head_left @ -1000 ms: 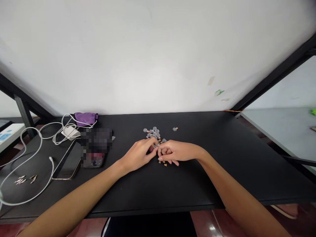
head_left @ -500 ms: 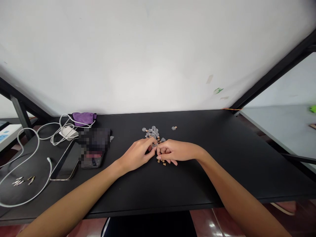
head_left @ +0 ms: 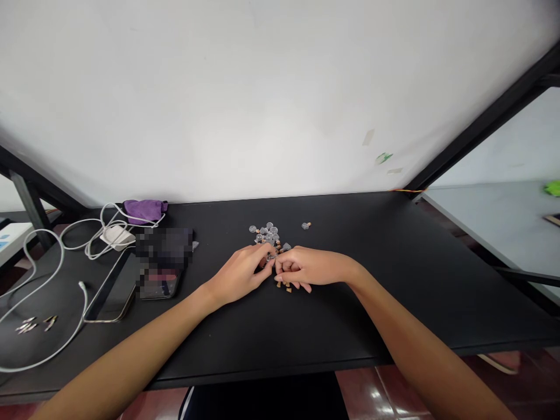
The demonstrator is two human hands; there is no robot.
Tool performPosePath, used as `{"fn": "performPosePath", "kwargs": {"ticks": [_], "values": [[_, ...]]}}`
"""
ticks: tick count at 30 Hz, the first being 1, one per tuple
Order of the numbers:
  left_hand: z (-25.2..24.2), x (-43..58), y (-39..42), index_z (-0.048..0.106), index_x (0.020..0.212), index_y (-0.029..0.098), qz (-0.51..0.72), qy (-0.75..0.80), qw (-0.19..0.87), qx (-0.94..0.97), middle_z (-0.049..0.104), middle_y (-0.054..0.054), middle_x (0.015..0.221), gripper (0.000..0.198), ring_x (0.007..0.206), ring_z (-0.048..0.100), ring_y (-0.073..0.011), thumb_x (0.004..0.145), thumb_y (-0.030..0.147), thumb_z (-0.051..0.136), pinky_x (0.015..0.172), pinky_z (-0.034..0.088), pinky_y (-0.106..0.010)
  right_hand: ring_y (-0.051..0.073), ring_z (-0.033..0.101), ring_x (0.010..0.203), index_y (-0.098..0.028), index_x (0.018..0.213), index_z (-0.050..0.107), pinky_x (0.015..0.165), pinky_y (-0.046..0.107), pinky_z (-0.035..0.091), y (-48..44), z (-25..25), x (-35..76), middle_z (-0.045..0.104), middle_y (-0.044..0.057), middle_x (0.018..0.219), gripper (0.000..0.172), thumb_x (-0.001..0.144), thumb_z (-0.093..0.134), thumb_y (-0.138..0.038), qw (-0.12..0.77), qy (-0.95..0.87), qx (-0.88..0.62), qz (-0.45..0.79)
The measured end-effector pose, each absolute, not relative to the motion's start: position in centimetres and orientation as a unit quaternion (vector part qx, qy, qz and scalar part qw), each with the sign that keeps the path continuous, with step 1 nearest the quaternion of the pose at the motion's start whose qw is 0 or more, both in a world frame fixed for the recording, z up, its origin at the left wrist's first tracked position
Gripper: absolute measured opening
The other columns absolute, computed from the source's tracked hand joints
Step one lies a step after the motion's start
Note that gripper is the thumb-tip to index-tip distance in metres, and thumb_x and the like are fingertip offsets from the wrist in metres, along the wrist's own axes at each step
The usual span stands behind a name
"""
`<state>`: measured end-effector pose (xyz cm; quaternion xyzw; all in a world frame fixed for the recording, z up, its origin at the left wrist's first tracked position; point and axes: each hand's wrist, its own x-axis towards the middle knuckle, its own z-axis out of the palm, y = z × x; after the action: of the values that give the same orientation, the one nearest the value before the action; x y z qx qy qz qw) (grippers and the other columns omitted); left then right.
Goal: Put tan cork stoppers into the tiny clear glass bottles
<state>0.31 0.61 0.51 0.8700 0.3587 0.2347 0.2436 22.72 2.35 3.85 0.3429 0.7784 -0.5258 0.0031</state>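
Note:
Both of my hands meet at the middle of the black table (head_left: 394,291). My left hand (head_left: 242,271) and my right hand (head_left: 301,267) pinch together on a tiny clear piece (head_left: 271,256) held between their fingertips. Just behind them lies a pile of small clear glass pieces (head_left: 265,232) mixed with little brown corks. A few loose brown corks (head_left: 283,286) lie under my right hand. One lone small piece with a cork (head_left: 306,225) sits a little to the right of the pile.
At the left lie a phone (head_left: 111,294), a blurred dark object (head_left: 164,256), a white charger with coiled cable (head_left: 111,234), a purple cloth (head_left: 144,209) and some small metal bits (head_left: 32,324). A white wall rises behind; a grey table (head_left: 503,221) stands at the right.
The hands stay pinched together in the same spot; only the view has shifted slightly.

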Motion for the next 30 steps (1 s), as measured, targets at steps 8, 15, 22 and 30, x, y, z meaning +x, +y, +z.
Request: {"fn": "performPosePath", "kwargs": {"ticks": [8, 15, 22, 30], "values": [[0.65, 0.39, 0.59, 0.059, 0.109, 0.023, 0.233, 0.358, 0.239, 0.872, 0.06, 0.002, 0.083, 0.011, 0.075, 0.054, -0.0147, 0.102, 0.023, 0.05, 0.072, 0.041, -0.026, 0.01, 0.058, 0.046, -0.017, 0.083, 0.058, 0.059, 0.024, 0.049, 2.2, 4.14, 22.65, 0.069, 0.0, 0.071, 0.02, 0.098, 0.053, -0.03, 0.007, 0.782, 0.346, -0.518], [0.63, 0.39, 0.57, 0.06, 0.108, 0.023, 0.233, 0.357, 0.233, 0.874, 0.061, 0.001, 0.083, 0.012, 0.075, 0.055, -0.015, 0.101, 0.022, 0.05, 0.072, 0.042, -0.026, 0.01, 0.059, 0.047, -0.018, 0.083, 0.056, 0.058, 0.024, 0.049, 2.14, 4.09, 22.7, 0.068, -0.001, 0.071, 0.018, 0.097, 0.055, -0.028, 0.009, 0.786, 0.35, -0.509], [0.79, 0.45, 0.57, 0.058, 0.106, 0.022, 0.223, 0.358, 0.233, 0.876, 0.061, 0.002, 0.084, 0.009, 0.075, 0.054, -0.0144, 0.102, 0.022, 0.05, 0.075, 0.042, -0.026, 0.01, 0.06, 0.048, -0.018, 0.082, 0.056, 0.059, 0.025, 0.049, 1.97, 4.2, 22.69, 0.069, -0.001, 0.071, 0.024, 0.099, 0.055, -0.035, 0.015, 0.789, 0.361, -0.497], [0.74, 0.42, 0.59, 0.059, 0.105, 0.022, 0.217, 0.359, 0.239, 0.876, 0.062, 0.001, 0.087, 0.011, 0.079, 0.056, -0.0161, 0.102, 0.022, 0.048, 0.078, 0.044, -0.029, 0.011, 0.06, 0.049, -0.019, 0.082, 0.055, 0.059, 0.025, 0.049, 1.97, 4.15, 22.8, 0.07, -0.001, 0.072, 0.023, 0.098, 0.057, -0.035, 0.011, 0.787, 0.359, -0.501]]}}
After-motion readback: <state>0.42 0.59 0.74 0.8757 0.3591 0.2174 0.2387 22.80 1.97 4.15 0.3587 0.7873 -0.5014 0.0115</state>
